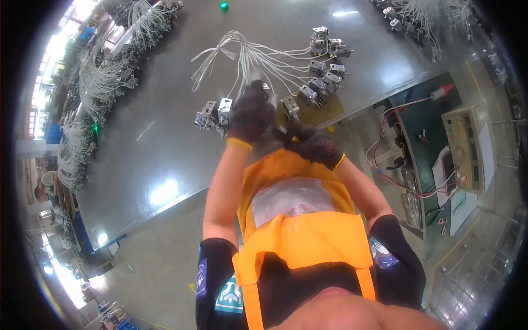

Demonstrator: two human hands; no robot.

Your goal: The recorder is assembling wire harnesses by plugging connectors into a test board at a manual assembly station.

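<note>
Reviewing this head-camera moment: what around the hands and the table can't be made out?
All in the head view:
Left hand: blur and its own back hide its exact grip.
Right hand: blur hides whether it holds anything.
Upper-right wire bundle: cut off by the top edge.
Beige instrument: panel markings too small to read.

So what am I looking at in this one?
A person in an orange apron and dark gloves works at a metal table. The left hand is among white cables that end in small metal boxes; the right hand is near the table's edge, close by. Both are blurred, so their grip is unclear. Boxes lie on either side of the left hand.
</note>
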